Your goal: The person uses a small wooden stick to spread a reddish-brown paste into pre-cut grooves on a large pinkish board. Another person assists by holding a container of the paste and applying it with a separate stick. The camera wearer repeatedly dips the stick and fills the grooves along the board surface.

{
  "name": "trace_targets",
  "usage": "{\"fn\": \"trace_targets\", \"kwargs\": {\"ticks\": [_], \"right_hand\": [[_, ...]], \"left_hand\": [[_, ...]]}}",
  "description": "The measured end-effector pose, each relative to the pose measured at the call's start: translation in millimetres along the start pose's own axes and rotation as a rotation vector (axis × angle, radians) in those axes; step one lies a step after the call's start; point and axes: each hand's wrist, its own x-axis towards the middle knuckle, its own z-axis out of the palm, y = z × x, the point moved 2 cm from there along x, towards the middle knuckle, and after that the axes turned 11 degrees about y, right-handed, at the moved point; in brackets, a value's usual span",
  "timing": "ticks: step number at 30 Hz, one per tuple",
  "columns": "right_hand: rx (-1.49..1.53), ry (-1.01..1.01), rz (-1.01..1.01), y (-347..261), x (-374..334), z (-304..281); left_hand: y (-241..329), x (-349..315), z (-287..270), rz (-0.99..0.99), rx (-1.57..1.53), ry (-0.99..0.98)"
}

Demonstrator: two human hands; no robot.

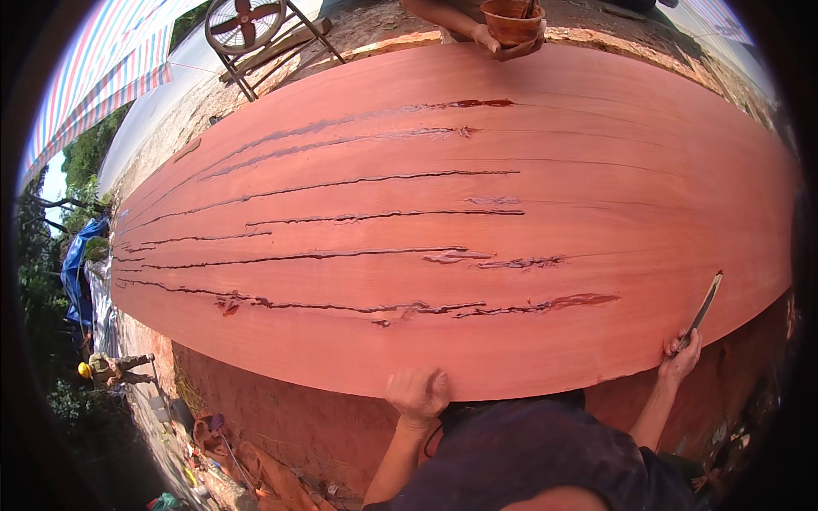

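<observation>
Before me lies a broad reddish wooden slab (358, 341), with long dark cracks running lengthwise from its left end. Glossy dark red-brown paste (584, 301) is smeared along several cracks. My right hand (682, 353), over the slab's near right edge, grips a narrow flat putty knife (706, 308). Dark residue sits on the blade's tip, which points up and away from me. My left hand (417, 396) rests on the near edge, its fingers curled into a fist with nothing visible in it.
Across the slab, another person's hands (503, 47) hold a red-brown bowl (513, 24) with a stick-like tool in it. A fan (245, 24) on a metal stand is at the back left. Far left are a person in a yellow helmet (106, 370) and a blue tarp (78, 272).
</observation>
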Motion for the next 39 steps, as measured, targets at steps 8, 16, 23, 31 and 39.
{"fn": "trace_targets", "kwargs": {"ticks": [8, 16, 23, 31, 39], "right_hand": [[0.02, -0.044, 0.025, 1.6, 7.5, -5.7], [0.039, -0.076, 0.042, 0.4, 4.8, -7.6], [0.025, -0.098, 0.026, 3.7, 8.7, -13.6], [-0.031, -0.101, 0.004, 0.5, 8.0, -13.0], [-0.093, -0.104, -0.002, 3.2, 20.5, -19.9]], "left_hand": [[4.3, 4.3, -1.6, -0.017, 0.024, -0.027], [6.3, 8.6, -2.3, -0.037, 0.005, -0.026], [7.2, 11.0, -3.2, -0.033, 0.009, -0.028], [5.0, 11.2, -5.2, -0.063, -0.013, -0.059], [3.4, 6.1, -4.7, -0.075, -0.019, -0.044]]}}
